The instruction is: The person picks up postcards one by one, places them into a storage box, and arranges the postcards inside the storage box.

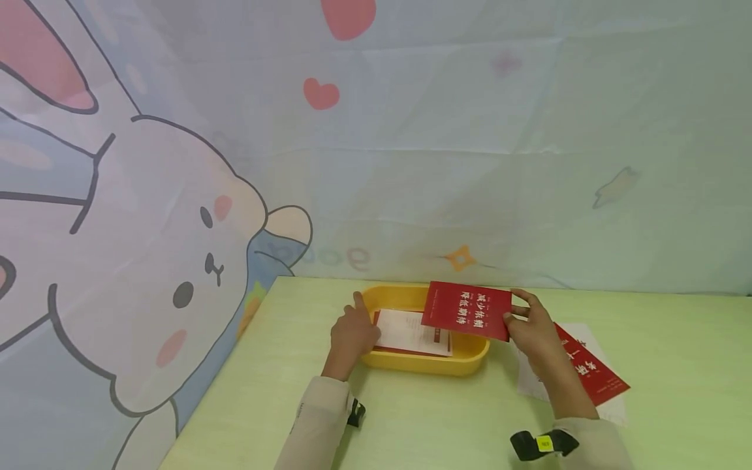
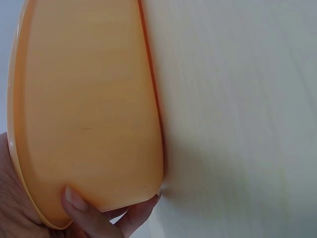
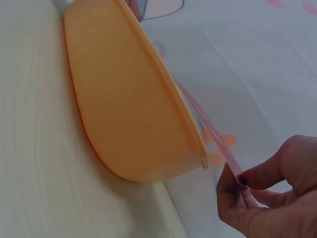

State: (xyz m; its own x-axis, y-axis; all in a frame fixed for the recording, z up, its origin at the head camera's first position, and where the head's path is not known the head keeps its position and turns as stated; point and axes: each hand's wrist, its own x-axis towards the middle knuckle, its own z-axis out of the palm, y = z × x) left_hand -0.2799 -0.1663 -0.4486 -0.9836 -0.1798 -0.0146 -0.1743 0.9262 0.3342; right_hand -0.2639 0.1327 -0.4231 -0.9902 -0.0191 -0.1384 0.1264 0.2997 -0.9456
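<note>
A yellow plastic basin (image 1: pixel 425 365) stands near the back edge of the table. At its left end my left hand (image 1: pixel 351 333) grips the wall; in the left wrist view the thumb (image 2: pixel 75 198) lies along the outside. My right hand (image 1: pixel 536 334) pinches the right edge of a red card (image 1: pixel 446 307) printed with white characters, tilted over the basin's right half. The right wrist view shows that card (image 3: pixel 208 124) edge-on between thumb and fingers. Inside the basin lies a white printed card (image 1: pixel 405 329), with red edges showing beneath it.
Beside the basin on the right, another red card (image 1: pixel 599 378) lies on white paper (image 1: pixel 531 382), partly covered by my right forearm. Behind the pale green table (image 1: pixel 435 424) hangs a cloth backdrop (image 1: pixel 423 196) with a cartoon rabbit.
</note>
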